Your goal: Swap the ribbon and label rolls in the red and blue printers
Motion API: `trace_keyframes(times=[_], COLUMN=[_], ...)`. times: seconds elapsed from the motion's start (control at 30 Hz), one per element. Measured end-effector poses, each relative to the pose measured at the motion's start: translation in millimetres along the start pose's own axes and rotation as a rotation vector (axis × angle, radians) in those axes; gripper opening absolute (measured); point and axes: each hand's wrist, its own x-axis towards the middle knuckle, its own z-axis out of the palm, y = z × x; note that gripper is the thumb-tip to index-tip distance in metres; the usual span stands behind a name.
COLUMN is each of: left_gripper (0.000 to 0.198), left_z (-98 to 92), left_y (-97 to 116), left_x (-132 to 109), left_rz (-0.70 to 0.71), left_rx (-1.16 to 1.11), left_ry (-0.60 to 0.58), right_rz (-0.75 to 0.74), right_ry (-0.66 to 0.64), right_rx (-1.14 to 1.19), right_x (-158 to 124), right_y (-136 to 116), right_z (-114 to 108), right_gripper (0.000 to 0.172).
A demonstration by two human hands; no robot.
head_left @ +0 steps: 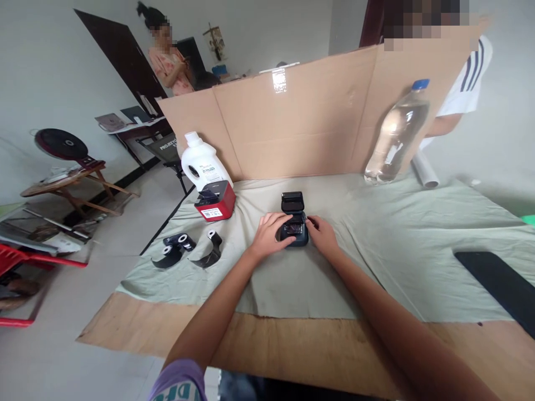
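Observation:
A small dark box-like device (296, 241) with its lid (292, 201) tipped up stands on the cloth in front of me. My left hand (267, 235) grips it from the left, with the fingers over its top and the thumb along the near side. At the right edge of the device, my right hand (321, 234) has its fingers bent and pressed against the side near the hinge. A dark, shiny part shows inside the opening between my hands. The fingertips partly cover the device, so what exactly the right fingers pinch is hard to see.
Left of the device are a red and black box (221, 205), a white jug (203, 161) and several black rolls (173, 253). A cardboard sheet (292, 128) stands behind, with a water bottle (397, 139) at right. A black phone-like slab (497, 284) lies right. Two people are beyond.

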Motion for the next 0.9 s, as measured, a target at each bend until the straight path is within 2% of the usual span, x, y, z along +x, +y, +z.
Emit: trace_keyframes(times=[0.1, 0.17, 0.37, 0.5, 0.63, 0.8, 0.9], left_gripper=[0.032, 0.027, 0.029, 0.030, 0.030, 0.030, 0.031], left_z=[13.6, 21.2, 23.1, 21.5, 21.5, 22.7, 22.3], left_y=[-5, -7, -4, -1, 0, -1, -1], left_x=[-12, -13, -12, -13, -13, -12, -13], left_rz=[-0.020, 0.005, 0.115, 0.107, 0.098, 0.105, 0.051], left_rx=[-0.003, 0.017, 0.173, 0.201, 0.200, 0.185, 0.133], left_ry=[0.091, 0.100, 0.081, 0.134, 0.163, 0.170, 0.200], right_rz=[0.141, 0.171, 0.030, 0.029, 0.038, 0.013, -0.035], right_ry=[-0.007, -0.015, -0.004, 0.061, 0.014, -0.021, -0.022], right_rx=[0.190, 0.282, 0.403, 0.393, 0.418, 0.348, 0.312], right_x=[14, 28, 63, 55, 35, 20, 16], right_y=[-1, -7, -42, -44, -31, -17, -13], right_z=[-5, -8, 3, 11, 7, 8, 12], right_gripper=[0.041, 0.048, 0.050, 0.049, 0.041, 0.050, 0.050])
